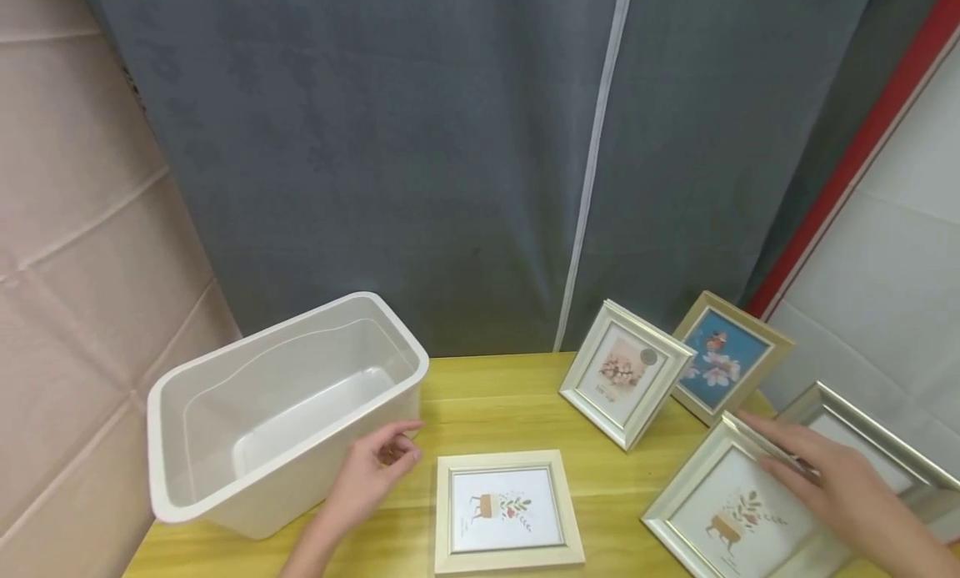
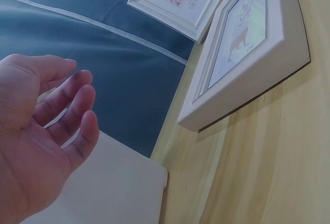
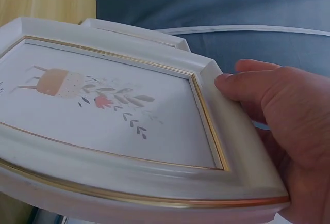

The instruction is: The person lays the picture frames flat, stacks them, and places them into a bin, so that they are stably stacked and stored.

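Observation:
My right hand grips the upper edge of a cream picture frame with gold trim, whose print has a deer-like figure and flowers. In the right wrist view the thumb lies on the front of this frame, and the other fingers go behind its edge. The frame is tilted; I cannot tell whether it touches the table. My left hand holds nothing, its fingers loosely bent, in front of a white plastic bin. To its right, a cream picture frame with a similar print lies face up on the table.
A white frame with a pink flower print stands tilted at the back right. Behind it leans a tan frame with a blue picture. A larger silver frame is partly hidden by my right hand. A grey curtain hangs behind the wooden table.

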Available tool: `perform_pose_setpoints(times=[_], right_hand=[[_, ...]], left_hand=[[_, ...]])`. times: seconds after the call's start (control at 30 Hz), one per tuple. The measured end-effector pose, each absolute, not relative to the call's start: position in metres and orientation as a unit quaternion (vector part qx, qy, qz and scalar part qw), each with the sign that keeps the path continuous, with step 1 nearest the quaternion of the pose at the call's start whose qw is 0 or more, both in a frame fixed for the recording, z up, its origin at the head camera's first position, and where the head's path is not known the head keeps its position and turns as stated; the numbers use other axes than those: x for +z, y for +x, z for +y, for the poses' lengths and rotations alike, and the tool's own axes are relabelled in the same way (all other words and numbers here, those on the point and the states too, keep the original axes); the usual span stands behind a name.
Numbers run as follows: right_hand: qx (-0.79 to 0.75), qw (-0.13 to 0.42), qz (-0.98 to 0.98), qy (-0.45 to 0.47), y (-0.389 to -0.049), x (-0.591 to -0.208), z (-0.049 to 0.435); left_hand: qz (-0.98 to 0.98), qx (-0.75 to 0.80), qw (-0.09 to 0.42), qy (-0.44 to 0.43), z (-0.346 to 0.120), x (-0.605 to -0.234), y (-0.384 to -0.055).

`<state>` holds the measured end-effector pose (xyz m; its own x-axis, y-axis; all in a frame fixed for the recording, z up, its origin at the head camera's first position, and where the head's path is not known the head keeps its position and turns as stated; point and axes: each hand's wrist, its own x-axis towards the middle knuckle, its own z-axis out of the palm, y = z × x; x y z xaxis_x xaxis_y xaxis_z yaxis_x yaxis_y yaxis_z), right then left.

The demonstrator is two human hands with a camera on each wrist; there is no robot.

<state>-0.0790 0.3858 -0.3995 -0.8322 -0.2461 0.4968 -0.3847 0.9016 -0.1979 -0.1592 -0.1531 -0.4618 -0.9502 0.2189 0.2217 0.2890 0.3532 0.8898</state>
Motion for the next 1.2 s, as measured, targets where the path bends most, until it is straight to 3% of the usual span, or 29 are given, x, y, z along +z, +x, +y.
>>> perform_pose_setpoints(times=[0.3, 0.83, 1.2], right_hand=[[0.147, 0.182, -0.962, 0.142, -0.079, -0.4, 0.388], [0.211, 0.2, -0.94, 0.18, -0.076, -0.399, 0.388], [0.269, 0.204, -0.921, 0.194, -0.072, -0.389, 0.368]], left_hand=[[-0.822, -0.545, 0.011, -0.162, -0.153, -0.465, -0.16], [-0.825, -0.538, -0.012, -0.173, -0.147, -0.469, -0.16], [-0.813, -0.535, -0.019, -0.228, -0.127, -0.465, -0.152]])
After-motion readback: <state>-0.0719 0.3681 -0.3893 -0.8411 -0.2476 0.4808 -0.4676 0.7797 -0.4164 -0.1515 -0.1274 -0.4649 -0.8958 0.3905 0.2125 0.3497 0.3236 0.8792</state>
